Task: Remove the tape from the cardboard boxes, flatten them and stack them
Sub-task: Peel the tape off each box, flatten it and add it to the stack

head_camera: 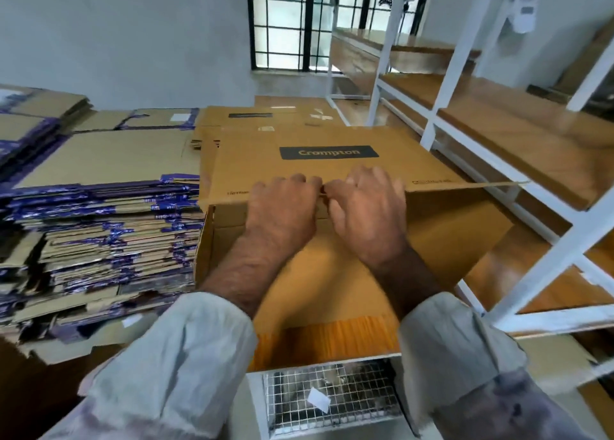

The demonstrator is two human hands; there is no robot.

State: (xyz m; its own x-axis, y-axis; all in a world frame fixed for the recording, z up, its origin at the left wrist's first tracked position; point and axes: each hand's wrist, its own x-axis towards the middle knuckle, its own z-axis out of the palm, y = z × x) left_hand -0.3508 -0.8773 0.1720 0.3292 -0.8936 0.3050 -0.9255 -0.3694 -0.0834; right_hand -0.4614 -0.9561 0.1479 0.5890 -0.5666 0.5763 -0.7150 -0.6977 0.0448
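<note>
Both hands meet at the top edge of the Crompton carton, dead centre: left hand with fingers curled over that edge, right hand gripping just beside it. To the left rises the stack of flattened boxes, blue tape showing along their edges; white shelving stands right.

- A cardboard box sits at the centre of the frame, its far flap folded outward.
- The left hand and right hand rest side by side on the box's far edge, nearly touching each other.
- A stack of flattened boxes fills the left of the frame, just beside the box.
- More flattened cardboard lies behind the box, above centre.
- A shelving rack runs along the right side.
- A window stands at top centre, behind everything.
- A wire mesh grate lies at bottom centre, in front of the box and between the sleeves.
</note>
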